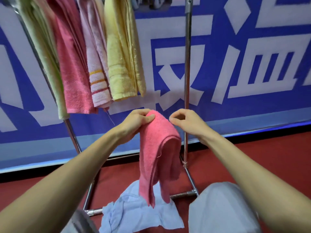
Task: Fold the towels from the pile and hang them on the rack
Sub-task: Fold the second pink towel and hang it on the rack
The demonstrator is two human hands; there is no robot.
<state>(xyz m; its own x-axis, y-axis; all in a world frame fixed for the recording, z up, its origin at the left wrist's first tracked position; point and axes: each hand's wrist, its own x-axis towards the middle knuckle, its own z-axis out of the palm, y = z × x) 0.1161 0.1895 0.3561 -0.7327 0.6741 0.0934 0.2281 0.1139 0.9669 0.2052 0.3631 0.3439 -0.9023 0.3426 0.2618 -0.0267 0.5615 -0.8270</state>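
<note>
My left hand (134,121) pinches the top of a pink towel (156,153), which hangs down doubled over in front of me. Close to the towel's right edge, my right hand (185,121) has thumb and fingers curled together, with no cloth visible between them. A light blue towel (134,212) lies crumpled on the red floor under the pink one. The chrome rack (186,64) stands just behind my hands. On its upper left hang a green towel (45,56), a pink towel (72,73), a pale pink striped towel (97,76) and a yellow towel (122,61).
A blue and white banner (252,64) covers the wall behind the rack. The rack's base bars (181,195) run across the red floor (252,157) around the blue towel. My knee in grey trousers (222,209) is at the lower right.
</note>
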